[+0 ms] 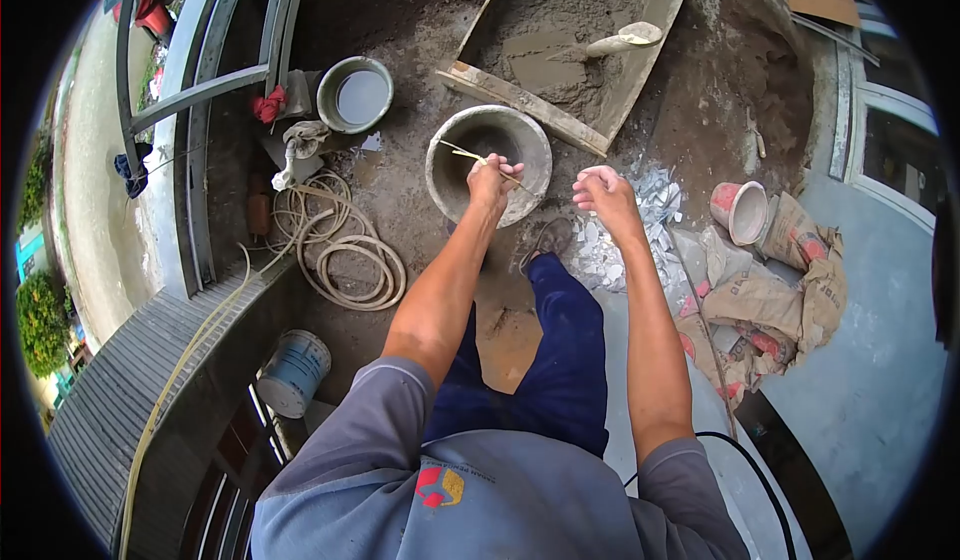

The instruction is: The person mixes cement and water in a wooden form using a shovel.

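Observation:
My left hand [490, 181] is closed on a thin, pale yellowish strand [461, 151], whose ends stick out on both sides of the fingers. Below that hand lies the round, cement-crusted bucket [437, 175], its inside dark. My right hand [606, 196] is raised to the right of the bucket, level with the left and apart from it. Its fingers are curled together, and whatever may be in them is too small or hidden to make out. White broken chips [650, 222] lie on the ground beyond the right wrist.
A wooden mixing trough [528, 98] of wet mortar holds a mortar-coated scoop-like thing [625, 40]. A basin of water [327, 100], a coiled hose [388, 278] and a labelled pail [294, 373] are at left. Cement bags [765, 305] and a small bucket [748, 212] lie right.

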A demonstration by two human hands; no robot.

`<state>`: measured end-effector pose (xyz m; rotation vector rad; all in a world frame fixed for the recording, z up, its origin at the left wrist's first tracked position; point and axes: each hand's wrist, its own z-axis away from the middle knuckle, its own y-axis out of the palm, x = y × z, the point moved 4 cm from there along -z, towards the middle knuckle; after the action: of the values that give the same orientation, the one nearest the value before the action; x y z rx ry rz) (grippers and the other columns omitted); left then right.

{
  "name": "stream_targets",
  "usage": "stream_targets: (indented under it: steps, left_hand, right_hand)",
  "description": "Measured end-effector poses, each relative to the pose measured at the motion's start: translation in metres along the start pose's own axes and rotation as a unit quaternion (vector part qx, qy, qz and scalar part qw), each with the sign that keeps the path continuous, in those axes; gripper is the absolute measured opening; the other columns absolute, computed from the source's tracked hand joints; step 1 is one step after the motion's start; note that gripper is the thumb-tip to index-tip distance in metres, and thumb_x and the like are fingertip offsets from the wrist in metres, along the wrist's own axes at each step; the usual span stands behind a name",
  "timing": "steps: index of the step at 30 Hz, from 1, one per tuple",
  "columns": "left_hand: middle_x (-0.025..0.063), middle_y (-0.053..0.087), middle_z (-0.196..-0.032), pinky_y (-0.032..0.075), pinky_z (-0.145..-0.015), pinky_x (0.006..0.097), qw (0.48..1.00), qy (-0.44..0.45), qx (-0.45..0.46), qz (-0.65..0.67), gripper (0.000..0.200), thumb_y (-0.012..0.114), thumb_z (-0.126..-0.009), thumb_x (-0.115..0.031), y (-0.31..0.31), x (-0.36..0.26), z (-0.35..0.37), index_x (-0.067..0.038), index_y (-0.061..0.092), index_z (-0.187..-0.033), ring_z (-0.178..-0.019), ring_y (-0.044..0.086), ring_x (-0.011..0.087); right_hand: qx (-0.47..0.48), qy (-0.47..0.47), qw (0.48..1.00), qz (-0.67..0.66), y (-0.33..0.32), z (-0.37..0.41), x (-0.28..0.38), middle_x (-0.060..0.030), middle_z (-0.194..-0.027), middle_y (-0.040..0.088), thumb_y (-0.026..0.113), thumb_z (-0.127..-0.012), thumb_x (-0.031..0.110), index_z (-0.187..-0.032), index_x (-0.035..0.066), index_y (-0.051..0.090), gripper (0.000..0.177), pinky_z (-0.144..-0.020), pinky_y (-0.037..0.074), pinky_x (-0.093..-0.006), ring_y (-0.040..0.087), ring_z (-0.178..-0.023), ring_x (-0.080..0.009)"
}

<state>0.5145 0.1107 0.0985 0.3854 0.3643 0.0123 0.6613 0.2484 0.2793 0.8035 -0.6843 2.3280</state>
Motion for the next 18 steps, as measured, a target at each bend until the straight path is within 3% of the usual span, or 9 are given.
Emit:
stream_targets:
  steps: [1,4,8,10,12,14,16,18]
  left_hand:
    - [0.0096,0.063,-0.077,0.059,-0.064,0.0440,1.000,0.002,0.009,-0.001,0.018,0.049,-0.107,-0.018,-0.004,0.005,-0.002,-0.004,0.054,-0.099,-0.075,0.072,0.0309]
    - [0.0079,0.064,-0.080,0.059,-0.074,0.0493,0.992,-0.007,-0.075,-0.099,0.016,0.049,-0.108,-0.020,-0.026,0.015,-0.014,-0.007,0.057,-0.101,-0.080,0.072,0.0311]
    - [0.0137,0.068,-0.097,0.055,-0.075,0.0629,0.967,-0.065,-0.160,-0.187,0.017,0.054,-0.104,-0.024,-0.041,0.006,-0.003,-0.008,0.058,-0.107,-0.095,0.068,0.0338]
    - [0.0191,0.068,-0.107,0.052,-0.083,0.0722,0.961,-0.078,-0.208,-0.164,0.021,0.054,-0.104,-0.022,-0.059,-0.002,0.003,-0.004,0.058,-0.112,-0.109,0.065,0.0414]
    - [0.0256,0.065,-0.117,0.050,-0.091,0.0732,0.931,-0.148,-0.258,-0.210,0.030,0.053,-0.103,-0.020,-0.098,0.007,0.001,0.001,0.055,-0.124,-0.112,0.064,0.0474]
    - [0.0287,0.061,-0.125,0.050,-0.091,0.0729,0.924,-0.146,-0.281,-0.214,0.039,0.055,-0.102,-0.022,-0.152,0.016,0.008,0.004,0.052,-0.132,-0.114,0.063,0.0493]
    - [0.0305,0.059,-0.130,0.050,-0.092,0.0727,0.905,-0.145,-0.309,-0.253,0.047,0.057,-0.102,-0.023,-0.172,0.020,0.021,0.006,0.050,-0.137,-0.114,0.063,0.0507]
    - [0.0310,0.058,-0.133,0.050,-0.093,0.0728,0.867,-0.150,-0.339,-0.332,0.053,0.059,-0.101,-0.026,-0.174,0.011,0.042,0.008,0.049,-0.140,-0.113,0.063,0.0518]
  right_hand:
    - [-0.003,-0.013,1.000,-0.023,-0.003,-0.002,-0.004,-0.0098,-0.092,0.071,0.060,-0.097,0.021,-0.108,-0.002,0.067,0.027,-0.066,0.056,-0.0281,0.069,-0.075,-0.0146]
    - [0.009,0.006,1.000,-0.013,-0.016,-0.012,-0.008,-0.0098,-0.091,0.071,0.061,-0.097,0.021,-0.109,-0.002,0.067,0.026,-0.066,0.056,-0.0281,0.068,-0.074,-0.0149]
    - [0.024,0.017,0.995,-0.093,-0.040,-0.041,0.007,-0.0114,-0.091,0.071,0.062,-0.097,0.024,-0.109,-0.003,0.065,0.030,-0.067,0.058,-0.0291,0.069,-0.073,-0.0163]
    - [0.015,0.008,0.987,-0.159,-0.055,-0.074,0.028,-0.0148,-0.094,0.071,0.061,-0.098,0.030,-0.112,-0.004,0.063,0.037,-0.068,0.059,-0.0316,0.070,-0.075,-0.0197]
    - [-0.003,0.011,0.979,-0.205,-0.069,-0.108,0.060,-0.0195,-0.094,0.070,0.058,-0.101,0.043,-0.112,-0.008,0.059,0.052,-0.070,0.062,-0.0370,0.072,-0.078,-0.0262]
    - [0.001,0.033,0.970,-0.241,-0.078,-0.148,0.082,-0.0262,-0.096,0.068,0.051,-0.102,0.054,-0.116,-0.012,0.052,0.068,-0.071,0.063,-0.0446,0.073,-0.082,-0.0336]
    - [0.033,0.085,0.956,-0.279,-0.083,-0.193,0.094,-0.0324,-0.101,0.065,0.048,-0.103,0.053,-0.122,-0.015,0.044,0.071,-0.068,0.063,-0.0493,0.071,-0.082,-0.0395]
    - [0.120,0.091,0.957,-0.248,-0.076,-0.242,0.092,-0.0337,-0.106,0.063,0.046,-0.104,0.047,-0.121,-0.015,0.045,0.064,-0.071,0.064,-0.0494,0.070,-0.088,-0.0402]
